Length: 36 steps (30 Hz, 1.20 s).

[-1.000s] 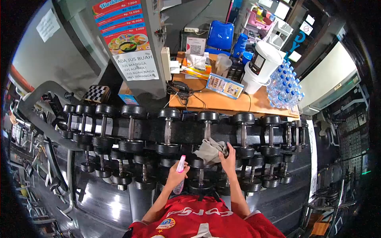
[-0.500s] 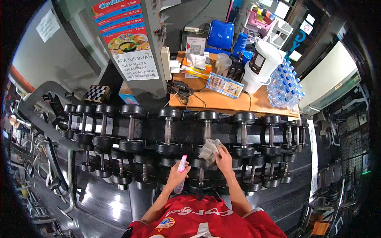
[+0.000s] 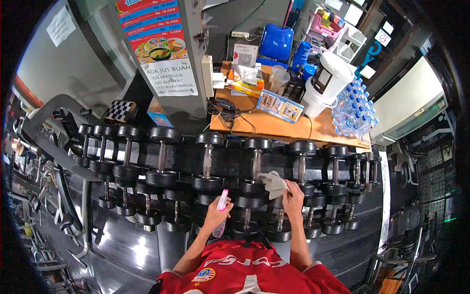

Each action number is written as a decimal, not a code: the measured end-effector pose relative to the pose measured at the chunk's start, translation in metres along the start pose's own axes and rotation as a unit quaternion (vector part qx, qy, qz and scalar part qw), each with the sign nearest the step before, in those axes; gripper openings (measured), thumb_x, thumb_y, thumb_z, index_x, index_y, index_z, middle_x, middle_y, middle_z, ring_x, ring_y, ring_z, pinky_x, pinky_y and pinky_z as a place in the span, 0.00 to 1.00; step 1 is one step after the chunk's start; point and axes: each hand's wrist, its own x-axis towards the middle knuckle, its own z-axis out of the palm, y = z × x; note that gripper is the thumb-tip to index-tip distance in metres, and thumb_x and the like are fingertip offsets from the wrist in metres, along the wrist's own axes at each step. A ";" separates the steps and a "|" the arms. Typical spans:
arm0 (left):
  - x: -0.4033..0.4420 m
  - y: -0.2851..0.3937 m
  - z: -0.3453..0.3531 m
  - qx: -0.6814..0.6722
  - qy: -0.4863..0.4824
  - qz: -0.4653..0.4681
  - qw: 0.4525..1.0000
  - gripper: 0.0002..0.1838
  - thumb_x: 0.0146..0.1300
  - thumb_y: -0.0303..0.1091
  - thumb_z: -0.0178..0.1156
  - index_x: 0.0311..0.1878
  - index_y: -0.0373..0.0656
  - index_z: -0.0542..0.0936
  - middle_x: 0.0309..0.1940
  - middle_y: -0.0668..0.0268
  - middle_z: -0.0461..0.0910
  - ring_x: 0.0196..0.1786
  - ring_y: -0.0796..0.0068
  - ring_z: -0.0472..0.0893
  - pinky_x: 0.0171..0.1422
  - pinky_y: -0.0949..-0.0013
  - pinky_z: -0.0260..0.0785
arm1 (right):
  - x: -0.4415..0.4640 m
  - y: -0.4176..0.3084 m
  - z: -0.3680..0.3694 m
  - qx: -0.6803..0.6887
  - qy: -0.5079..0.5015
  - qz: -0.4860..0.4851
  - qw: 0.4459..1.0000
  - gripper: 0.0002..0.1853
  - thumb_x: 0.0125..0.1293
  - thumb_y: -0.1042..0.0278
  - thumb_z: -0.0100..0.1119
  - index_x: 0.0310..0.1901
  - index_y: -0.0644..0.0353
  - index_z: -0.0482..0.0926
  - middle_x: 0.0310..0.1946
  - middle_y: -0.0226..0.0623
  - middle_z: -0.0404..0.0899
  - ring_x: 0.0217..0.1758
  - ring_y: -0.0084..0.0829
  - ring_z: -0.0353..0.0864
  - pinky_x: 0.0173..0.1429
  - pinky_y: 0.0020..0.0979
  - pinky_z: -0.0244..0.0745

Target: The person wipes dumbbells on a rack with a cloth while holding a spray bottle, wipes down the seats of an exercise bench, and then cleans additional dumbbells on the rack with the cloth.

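Fingers of the left hand wrap a spray bottle, seemingly steadying it, top uppermost. The right hand grips one side of a grey cloth, likely leaving the rest loose beside a racked dumbbell; contact is unclear.

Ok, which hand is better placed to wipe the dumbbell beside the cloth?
Probably the right hand: it holds the cloth close to that dumbbell, while the left hand grips the spray bottle.

Red shirt, white lettering
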 end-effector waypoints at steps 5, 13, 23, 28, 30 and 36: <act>0.001 0.013 0.003 0.040 0.005 0.000 0.999 0.13 0.58 0.31 0.64 0.43 0.37 0.76 0.29 0.66 0.77 0.22 0.78 0.77 0.25 0.74 0.72 | 0.005 -0.010 -0.018 0.096 -0.014 0.055 0.994 0.11 0.64 0.77 0.49 0.46 0.68 0.76 0.35 0.36 0.79 0.37 0.22 0.75 0.40 0.24 0.69; 0.003 0.004 -0.002 0.025 -0.005 -0.005 1.000 0.13 0.60 0.29 0.62 0.46 0.37 0.74 0.32 0.67 0.77 0.25 0.81 0.77 0.26 0.74 0.72 | 0.013 0.012 0.015 0.207 0.011 0.146 0.967 0.14 0.66 0.75 0.52 0.52 0.65 0.73 0.43 0.38 0.79 0.45 0.25 0.75 0.48 0.27 0.71; -0.001 -0.002 -0.001 -0.026 -0.003 -0.001 1.000 0.11 0.60 0.27 0.62 0.45 0.37 0.74 0.32 0.68 0.76 0.23 0.82 0.75 0.25 0.75 0.73 | -0.028 0.013 0.060 -0.053 -0.091 -0.008 0.994 0.26 0.59 0.72 0.60 0.61 0.54 0.67 0.56 0.52 0.66 0.59 0.55 0.68 0.59 0.44 0.68; -0.001 -0.006 0.004 -0.029 0.002 0.006 1.000 0.11 0.59 0.27 0.63 0.44 0.37 0.75 0.28 0.68 0.77 0.21 0.81 0.76 0.24 0.75 0.70 | -0.033 0.060 0.069 0.034 -0.094 0.027 0.995 0.31 0.53 0.79 0.62 0.60 0.53 0.69 0.55 0.52 0.68 0.58 0.54 0.69 0.58 0.44 0.69; -0.002 -0.006 0.004 -0.025 0.005 0.005 1.000 0.11 0.59 0.28 0.63 0.44 0.37 0.75 0.28 0.68 0.77 0.21 0.81 0.76 0.24 0.75 0.70 | -0.032 0.061 0.071 0.005 -0.090 -0.013 0.996 0.30 0.51 0.80 0.62 0.58 0.53 0.71 0.53 0.51 0.69 0.57 0.52 0.70 0.58 0.43 0.70; -0.004 0.001 -0.001 -0.007 0.008 -0.014 1.000 0.13 0.59 0.26 0.62 0.46 0.36 0.74 0.31 0.66 0.76 0.23 0.81 0.76 0.24 0.74 0.72 | 0.001 0.016 0.091 -0.139 -0.150 -0.289 0.935 0.19 0.53 0.74 0.58 0.49 0.48 0.78 0.51 0.39 0.73 0.57 0.40 0.71 0.58 0.39 0.70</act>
